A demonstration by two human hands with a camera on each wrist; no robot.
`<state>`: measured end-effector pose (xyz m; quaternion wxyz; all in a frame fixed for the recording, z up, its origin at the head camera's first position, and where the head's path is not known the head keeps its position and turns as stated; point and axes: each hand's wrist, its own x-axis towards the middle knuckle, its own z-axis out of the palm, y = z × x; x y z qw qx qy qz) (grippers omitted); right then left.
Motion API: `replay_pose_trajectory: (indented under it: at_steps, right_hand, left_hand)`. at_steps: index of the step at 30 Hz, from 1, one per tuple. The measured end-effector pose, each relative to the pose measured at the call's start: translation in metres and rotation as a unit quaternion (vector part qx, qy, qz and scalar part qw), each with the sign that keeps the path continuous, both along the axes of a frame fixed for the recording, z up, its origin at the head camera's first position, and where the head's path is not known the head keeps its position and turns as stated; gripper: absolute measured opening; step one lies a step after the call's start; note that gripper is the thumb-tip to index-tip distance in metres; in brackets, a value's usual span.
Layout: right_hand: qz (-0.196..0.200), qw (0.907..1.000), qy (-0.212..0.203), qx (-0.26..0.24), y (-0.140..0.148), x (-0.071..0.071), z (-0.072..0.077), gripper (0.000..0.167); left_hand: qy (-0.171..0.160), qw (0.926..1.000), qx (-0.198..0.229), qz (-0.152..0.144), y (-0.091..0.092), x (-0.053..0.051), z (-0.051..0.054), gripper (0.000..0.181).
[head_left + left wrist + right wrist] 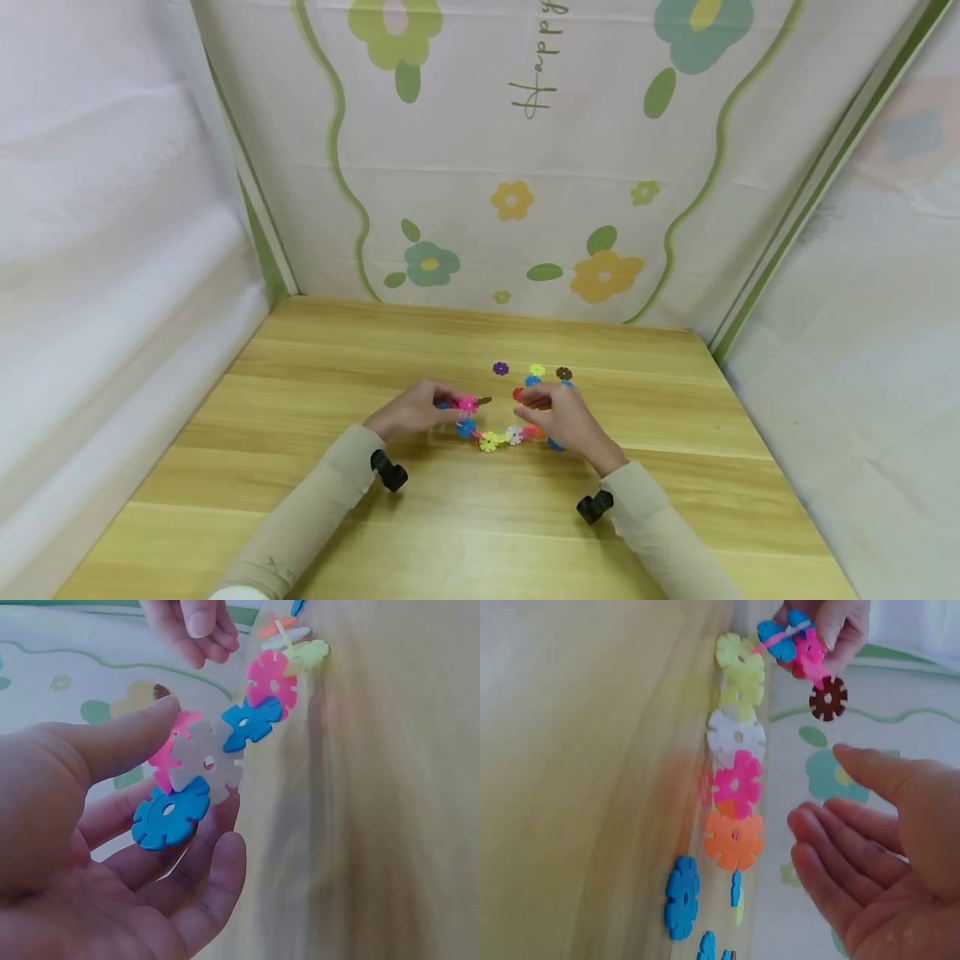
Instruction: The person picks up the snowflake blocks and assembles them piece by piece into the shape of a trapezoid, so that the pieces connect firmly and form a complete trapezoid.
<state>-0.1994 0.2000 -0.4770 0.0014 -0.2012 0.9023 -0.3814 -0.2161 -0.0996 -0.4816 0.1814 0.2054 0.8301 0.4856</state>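
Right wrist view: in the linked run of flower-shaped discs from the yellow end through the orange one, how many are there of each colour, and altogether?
Yellow discs: 2
White disc: 1
Pink disc: 1
Orange disc: 1
Total: 5

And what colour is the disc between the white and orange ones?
Pink disc, clearest in the right wrist view.
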Motion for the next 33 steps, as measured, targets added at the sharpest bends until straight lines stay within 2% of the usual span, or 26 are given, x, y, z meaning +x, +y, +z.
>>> replay_pose_trajectory:
  at_steps: [6, 13, 16, 21, 26, 33]
  right_hand:
    - [0.054, 0.9980, -0.011, -0.029, -0.002, -0.012, 0.000, 0.032]
    - [0.092, 0.9945, 0.044, -0.024, -0.012, -0.016, -0.005, 0.017]
    - [0.093, 0.9929, 0.068, -0.030, -0.013, -0.017, -0.006, 0.012]
    - [0.086, 0.9910, 0.096, -0.038, -0.009, -0.019, -0.008, 0.010]
    - [0.085, 0.9883, 0.118, -0.045, -0.007, -0.020, -0.011, 0.009]
    - [0.112, 0.9796, 0.152, -0.069, -0.007, -0.021, -0.015, 0.010]
  left_hand:
    - [0.041, 0.9986, -0.033, -0.005, 0.014, -0.006, 0.007, 0.021]
    - [0.070, 0.9964, -0.041, -0.026, 0.026, -0.007, 0.011, 0.018]
    - [0.066, 0.9966, -0.029, -0.039, 0.027, -0.007, 0.012, 0.020]
    - [0.058, 0.9971, -0.019, -0.046, 0.031, -0.011, 0.016, 0.028]
    - [0.056, 0.9967, -0.012, -0.057, 0.043, -0.018, 0.021, 0.023]
    - [0.013, 0.9959, 0.011, -0.089, 0.053, -0.022, 0.016, 0.025]
